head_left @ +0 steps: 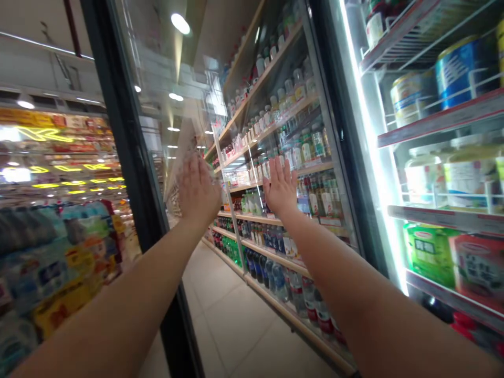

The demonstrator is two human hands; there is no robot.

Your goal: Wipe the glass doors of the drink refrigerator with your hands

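Note:
A tall glass door (252, 294) in a black frame stands ajar before me, at a slant. My left hand (199, 189) is up against the pane near the door's left frame bar, its fingers stretched out flat. Further right, my right hand (281, 188) also lies flat against the glass with its fingers spread. Neither hand holds anything. Both forearms reach forward from the lower corners of the view. Through or in the glass show shelves of bottles; I cannot tell how much of this is reflection.
On the right, a lit refrigerated cabinet has wire-fronted shelves (444, 215) with jars, a blue can (459, 73), a green pack (429, 254) and a red pack (478, 268). At left are stacked drink packs (51, 268), blurred. Pale floor tiles (214, 310) run below.

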